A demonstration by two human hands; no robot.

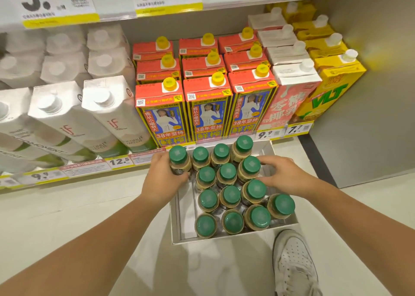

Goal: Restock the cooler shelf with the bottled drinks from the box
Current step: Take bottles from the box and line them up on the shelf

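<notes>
A white box (pixel 175 219) on the floor holds several upright bottled drinks with green caps and tan bodies. My left hand (pixel 162 176) grips one green-capped bottle (pixel 178 158) at the box's far left corner, raised slightly above the others. Over the right side of the box, my right hand (pixel 283 175) curls its fingers round another bottle (pixel 251 166) in the second row. The lowest shelf (pixel 85 167) in front is packed with drink cartons.
White coconut-water cartons (pixel 107 116) fill the shelf's left, red-topped cartons (pixel 207 107) the middle, pink and yellow cartons (pixel 332 89) the right. A grey wall panel (pixel 370 116) bounds the shelf's right. My white shoe (pixel 294 264) stands beside the box.
</notes>
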